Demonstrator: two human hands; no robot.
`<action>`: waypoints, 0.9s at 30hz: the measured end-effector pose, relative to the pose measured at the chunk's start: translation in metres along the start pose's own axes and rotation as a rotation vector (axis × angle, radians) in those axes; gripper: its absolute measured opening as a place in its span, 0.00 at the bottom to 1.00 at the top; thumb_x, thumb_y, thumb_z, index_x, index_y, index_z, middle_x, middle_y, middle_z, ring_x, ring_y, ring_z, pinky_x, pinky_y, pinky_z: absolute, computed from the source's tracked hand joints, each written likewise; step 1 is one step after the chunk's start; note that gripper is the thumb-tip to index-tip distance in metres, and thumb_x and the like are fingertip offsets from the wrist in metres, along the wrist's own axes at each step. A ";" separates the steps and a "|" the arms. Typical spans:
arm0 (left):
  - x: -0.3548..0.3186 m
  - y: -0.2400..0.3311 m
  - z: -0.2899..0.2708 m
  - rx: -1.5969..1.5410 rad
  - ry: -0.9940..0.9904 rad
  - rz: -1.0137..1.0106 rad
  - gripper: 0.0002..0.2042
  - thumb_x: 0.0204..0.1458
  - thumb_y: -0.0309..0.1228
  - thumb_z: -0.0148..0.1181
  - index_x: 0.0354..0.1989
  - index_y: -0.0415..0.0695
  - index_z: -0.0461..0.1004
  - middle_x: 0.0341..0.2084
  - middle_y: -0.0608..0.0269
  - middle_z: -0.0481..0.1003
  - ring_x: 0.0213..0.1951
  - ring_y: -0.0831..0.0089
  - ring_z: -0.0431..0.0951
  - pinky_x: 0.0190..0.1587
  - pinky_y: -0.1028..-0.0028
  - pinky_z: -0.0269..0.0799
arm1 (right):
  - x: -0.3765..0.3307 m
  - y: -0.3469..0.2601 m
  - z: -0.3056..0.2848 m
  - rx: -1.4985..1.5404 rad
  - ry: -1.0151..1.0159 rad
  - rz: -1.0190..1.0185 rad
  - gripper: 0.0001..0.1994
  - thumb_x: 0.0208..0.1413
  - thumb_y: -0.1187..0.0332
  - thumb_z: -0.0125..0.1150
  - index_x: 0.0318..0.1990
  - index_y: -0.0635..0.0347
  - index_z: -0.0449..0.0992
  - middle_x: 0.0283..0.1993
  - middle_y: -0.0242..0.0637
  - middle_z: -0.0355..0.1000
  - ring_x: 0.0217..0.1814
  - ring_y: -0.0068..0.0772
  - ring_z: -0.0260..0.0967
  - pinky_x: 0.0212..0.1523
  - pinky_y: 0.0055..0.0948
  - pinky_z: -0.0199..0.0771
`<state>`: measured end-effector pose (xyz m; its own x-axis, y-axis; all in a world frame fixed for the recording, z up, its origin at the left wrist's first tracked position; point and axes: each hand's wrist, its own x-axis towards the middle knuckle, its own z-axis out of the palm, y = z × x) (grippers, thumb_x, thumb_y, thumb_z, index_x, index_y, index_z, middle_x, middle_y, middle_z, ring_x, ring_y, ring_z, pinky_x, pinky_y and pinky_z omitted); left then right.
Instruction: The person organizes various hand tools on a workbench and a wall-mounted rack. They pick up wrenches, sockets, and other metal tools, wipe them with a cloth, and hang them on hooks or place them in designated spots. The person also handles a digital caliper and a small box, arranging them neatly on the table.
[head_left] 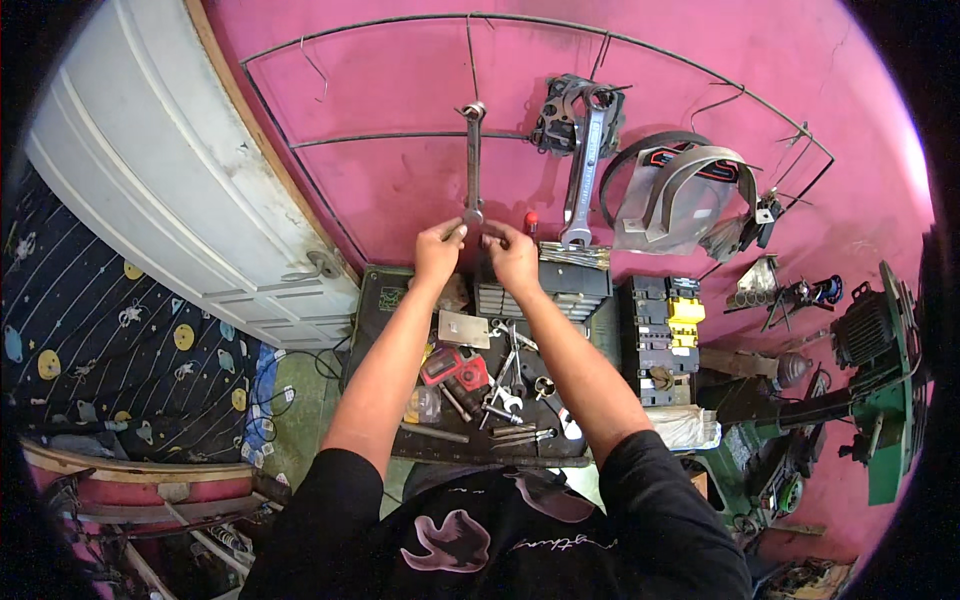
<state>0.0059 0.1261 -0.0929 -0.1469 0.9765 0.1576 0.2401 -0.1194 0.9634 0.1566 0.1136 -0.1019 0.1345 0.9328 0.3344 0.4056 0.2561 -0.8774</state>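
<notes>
A combination wrench (474, 165) hangs upright from a wire hook on the pink wall. My left hand (438, 253) is closed, its thumb and fingers pinching at the wrench's lower end from the left. From the other side, my right hand (511, 259) has its bent fingers at the same end, seemingly gripping it too; the exact contact is too small to make out. To the right hangs a larger silver wrench (586, 170) in front of a black metal part (550, 115). A red-tipped tool (531, 222) stands just beyond my right hand.
Below my arms, a dark workbench (378, 322) bears several loose wrenches (508, 400), a red tool (455, 367) and a small drawer cabinet (575, 280). A black-and-yellow case (684, 310) stands right of it. A white door (215, 170) is at left, a green machine (885, 455) at far right.
</notes>
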 end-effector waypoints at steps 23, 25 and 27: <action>-0.332 -0.177 -0.008 0.347 -0.405 -0.155 0.19 0.49 0.29 0.67 0.51 0.39 0.77 0.49 0.45 0.76 0.48 0.50 0.78 0.50 0.61 0.75 | -0.320 0.154 -0.094 -0.527 -0.587 0.269 0.17 0.52 0.65 0.66 0.50 0.56 0.79 0.46 0.49 0.78 0.48 0.55 0.75 0.52 0.46 0.75; -0.328 -0.167 0.000 0.386 -0.442 -0.108 0.20 0.49 0.28 0.66 0.53 0.39 0.75 0.51 0.47 0.75 0.50 0.49 0.77 0.52 0.61 0.74 | -0.306 0.138 -0.085 -0.650 -0.636 0.230 0.17 0.52 0.64 0.66 0.49 0.58 0.78 0.48 0.47 0.77 0.51 0.54 0.73 0.53 0.48 0.73; -0.319 -0.164 0.005 0.473 -0.453 0.047 0.22 0.50 0.27 0.65 0.55 0.39 0.73 0.53 0.48 0.73 0.52 0.49 0.75 0.54 0.61 0.73 | -0.299 0.142 -0.071 -0.629 -0.562 0.132 0.19 0.54 0.65 0.62 0.54 0.58 0.74 0.48 0.49 0.76 0.51 0.55 0.73 0.52 0.47 0.74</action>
<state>0.0182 -0.1651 -0.3027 0.2683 0.9633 -0.0093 0.6476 -0.1732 0.7421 0.2382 -0.1473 -0.3023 -0.1850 0.9750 -0.1232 0.8669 0.1029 -0.4877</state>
